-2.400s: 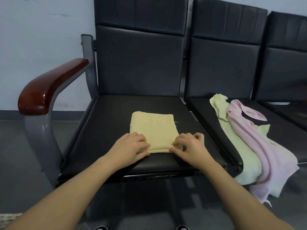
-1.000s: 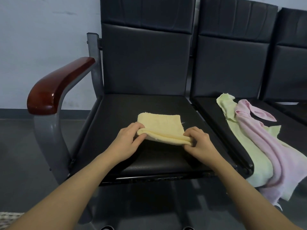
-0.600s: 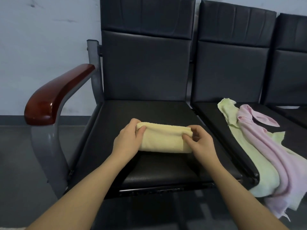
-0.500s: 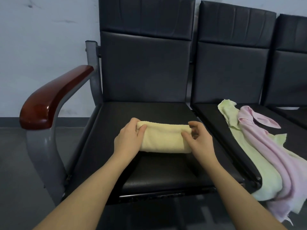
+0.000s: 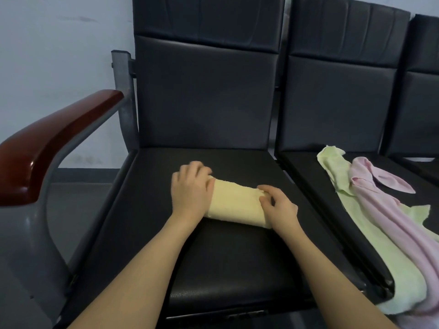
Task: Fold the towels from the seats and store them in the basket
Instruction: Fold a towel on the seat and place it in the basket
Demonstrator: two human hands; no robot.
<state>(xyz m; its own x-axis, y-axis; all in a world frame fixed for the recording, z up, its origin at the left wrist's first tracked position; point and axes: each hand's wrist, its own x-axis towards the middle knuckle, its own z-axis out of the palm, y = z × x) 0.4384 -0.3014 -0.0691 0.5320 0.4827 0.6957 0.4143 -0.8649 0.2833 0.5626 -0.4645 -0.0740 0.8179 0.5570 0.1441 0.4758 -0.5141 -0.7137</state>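
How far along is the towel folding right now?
Early. The yellow towel is folded into a narrow bundle on the left seat; the left hand and right hand are on its ends. The green towel and pink towel lie unfolded on the next seat. No basket is in view.

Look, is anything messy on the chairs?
Yes. On the next seat, a green towel and a pink towel lie crumpled and unfolded, spilling over the front edge. The yellow towel is neat, folded small under the left hand and right hand.
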